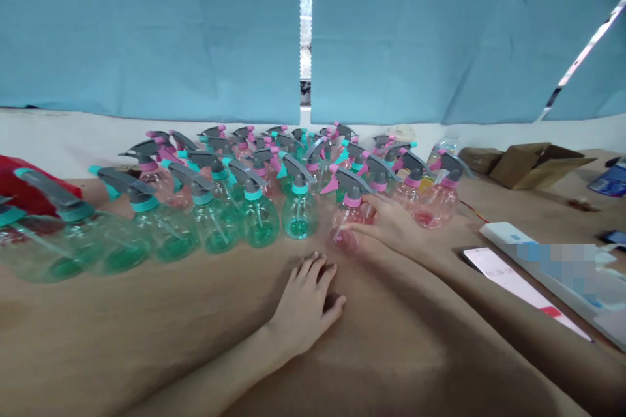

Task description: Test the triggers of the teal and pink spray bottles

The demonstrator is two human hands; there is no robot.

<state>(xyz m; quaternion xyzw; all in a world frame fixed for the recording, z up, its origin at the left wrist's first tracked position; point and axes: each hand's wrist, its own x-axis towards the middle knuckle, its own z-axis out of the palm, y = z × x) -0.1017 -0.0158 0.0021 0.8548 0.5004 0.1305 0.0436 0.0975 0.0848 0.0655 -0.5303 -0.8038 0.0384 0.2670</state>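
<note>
My right hand [391, 225] has its thumb and fingers around the body of a pink spray bottle [345, 234] with a grey and pink trigger head. The bottle stands upright at the front of the group. My left hand [308, 303] lies palm down on the brown table [220, 332], fingers apart, holding nothing. Left of the pink bottle stands a front row of green spray bottles, the nearest one [300, 215] with a turquoise collar. Another pink bottle [437, 202] stands to the right, beyond my right hand.
More pink and green spray bottles crowd behind the front row. On the right lie a phone [518, 287], a white box [552, 273] and an open brown carton [535, 166]. A red object [29, 179] sits at the far left. Blue cloth [195, 32] hangs behind.
</note>
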